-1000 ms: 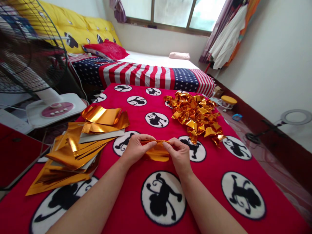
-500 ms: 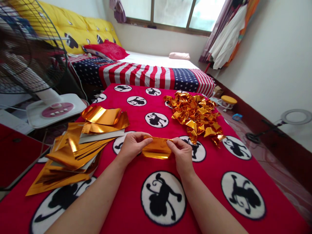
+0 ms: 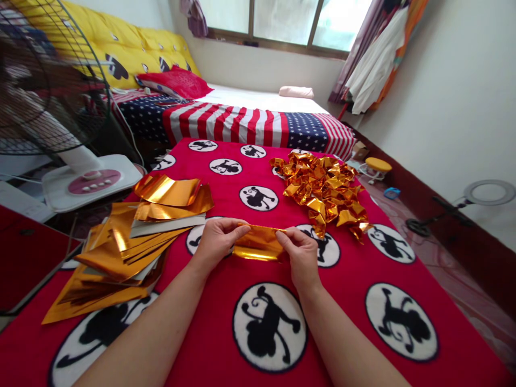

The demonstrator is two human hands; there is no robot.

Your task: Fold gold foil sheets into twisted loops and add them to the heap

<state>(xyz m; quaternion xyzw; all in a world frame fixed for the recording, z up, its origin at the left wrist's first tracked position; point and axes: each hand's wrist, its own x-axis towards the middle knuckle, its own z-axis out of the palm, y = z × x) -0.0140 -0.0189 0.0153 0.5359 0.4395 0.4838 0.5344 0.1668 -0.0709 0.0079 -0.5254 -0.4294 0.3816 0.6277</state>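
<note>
Between my hands is a sheet of shiny gold foil paper [image 3: 260, 244], its far edge turned over and its near edge curling up. My left hand [image 3: 221, 239] pinches the far left corner between thumb and fingers. At the far right corner, my right hand [image 3: 300, 250] has the same sort of pinch. To the left lies a loose stack of flat gold foil paper sheets [image 3: 116, 252], some showing pale undersides. A heap of folded gold foil pieces [image 3: 322, 188] sits at the far right of the red cloth.
A red cloth with monkey prints [image 3: 342, 322] covers the work surface. On the left stands a fan [image 3: 88, 177] with a white base. Beyond are a bed with a striped and starred cover [image 3: 242, 126], a yellow stool [image 3: 378, 164] and a ring light [image 3: 489, 192].
Both hands keep their pinch on the gold foil paper and have hardly moved. The left fingers have slid very slightly left, and the sheet's near edge looks a little more curled.
</note>
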